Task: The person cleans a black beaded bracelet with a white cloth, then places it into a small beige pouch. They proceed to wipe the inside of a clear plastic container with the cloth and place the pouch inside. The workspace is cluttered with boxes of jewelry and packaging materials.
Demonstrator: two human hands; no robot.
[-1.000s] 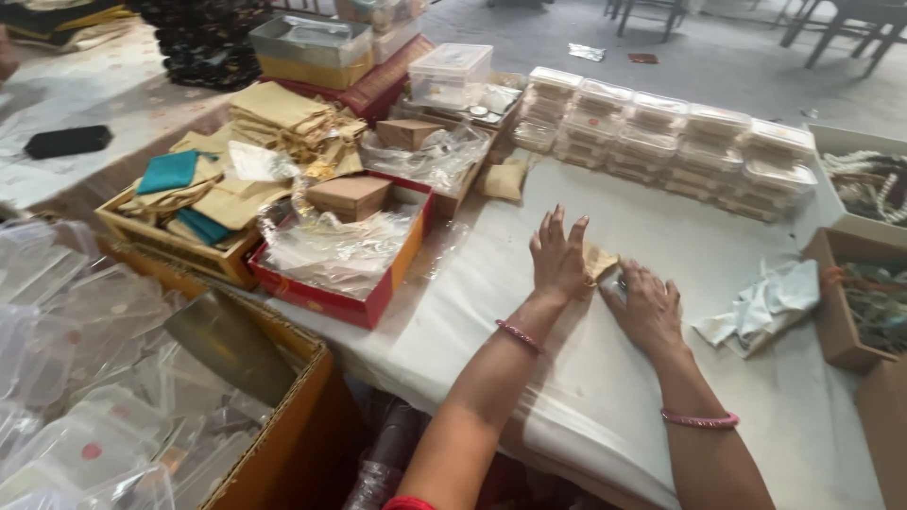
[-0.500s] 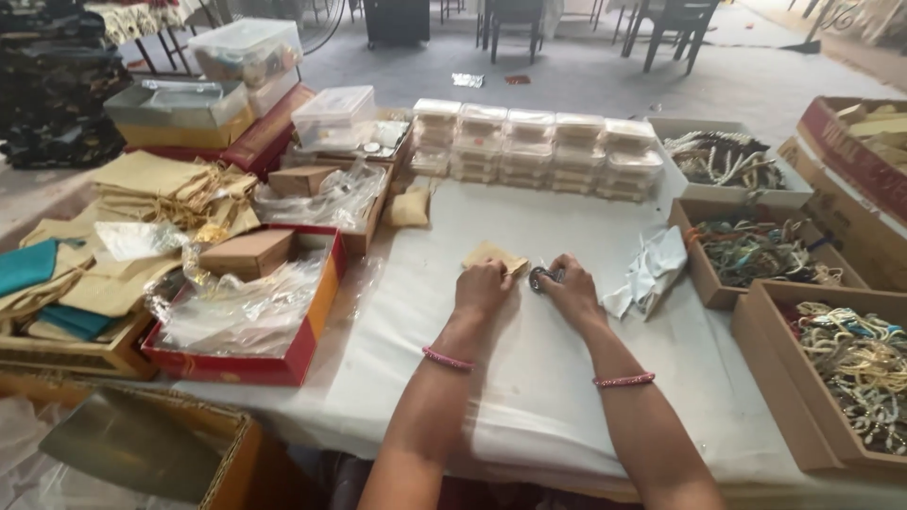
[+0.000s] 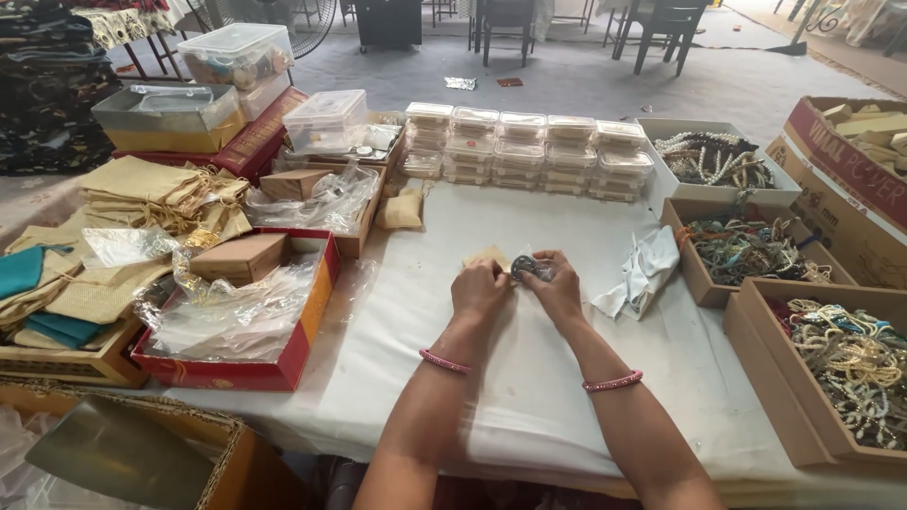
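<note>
My left hand (image 3: pixel 480 287) grips a small tan cloth pouch (image 3: pixel 486 257) lying on the white table cover (image 3: pixel 529 378). My right hand (image 3: pixel 557 288) holds a small dark metallic piece of jewellery (image 3: pixel 525 267) right at the pouch's edge. Both hands meet at the middle of the table, wrists with pink bangles.
Stacked clear plastic boxes (image 3: pixel 529 151) stand at the back. Cardboard boxes of beaded jewellery (image 3: pixel 746 247) line the right. A crumpled white cloth (image 3: pixel 642 269) lies beside my right hand. A red box with plastic wrap (image 3: pixel 236 312) and piles of tan pouches (image 3: pixel 161 194) sit left.
The view has swung right and steadied. My hands went from flat on the pouch to gripping it, and my right hand has lifted the jewellery piece up against the pouch.
</note>
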